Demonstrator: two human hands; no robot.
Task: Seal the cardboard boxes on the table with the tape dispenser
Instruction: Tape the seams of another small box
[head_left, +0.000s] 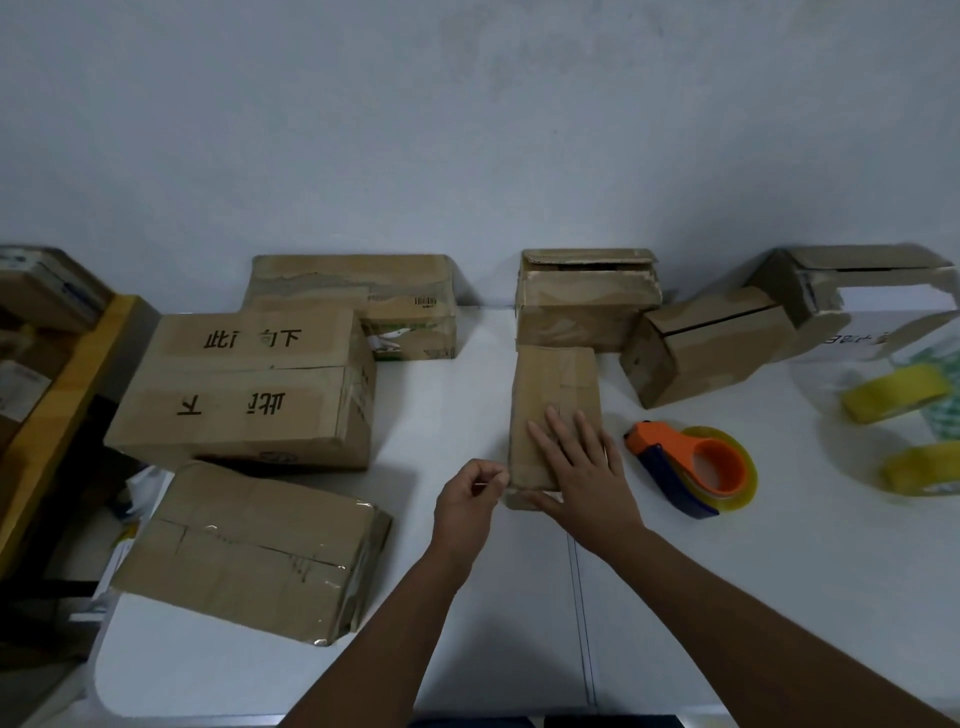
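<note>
A small flat cardboard box (553, 387) lies in the middle of the white table (467, 405). My right hand (582, 467) rests flat on its near half, fingers spread and straight. My left hand (467, 501) sits at the box's near left corner with its fingers curled; thumb and forefinger seem to pinch a thin strip of clear tape there. The orange and blue tape dispenser (693, 467), loaded with a clear roll, lies on the table just right of my right hand, untouched.
Several other cardboard boxes ring the table: a large printed one (249, 387), a taped one (254, 551) at the near left, two at the back (587, 301), one at the right (706, 345). Two yellow tape rolls (896, 397) lie at the far right.
</note>
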